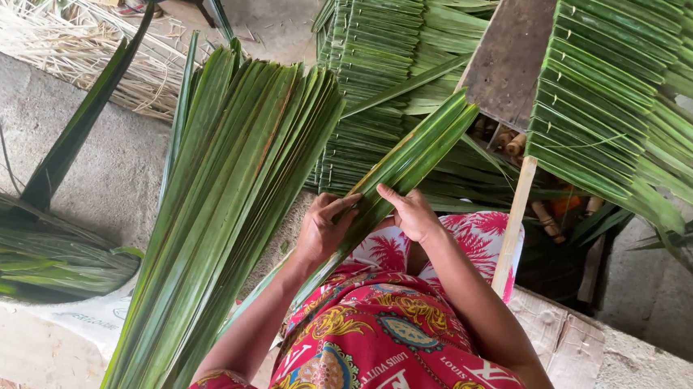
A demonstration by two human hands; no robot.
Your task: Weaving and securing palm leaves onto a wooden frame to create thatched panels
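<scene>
Loose leaf bundle [25, 253] lies at 9 o'clock, not yet worked; a larger fan of long leaves [223, 210] stands beside it. Left hand [324, 229] is closed around the folded palm leaf strip [410, 158], which runs toward 1 o'clock; right hand [414, 215] pinches its edge. Finished stitched leaf panels [605, 99] hang at 2 o'clock. Judgement: several panels complete, much raw leaf remaining.
</scene>
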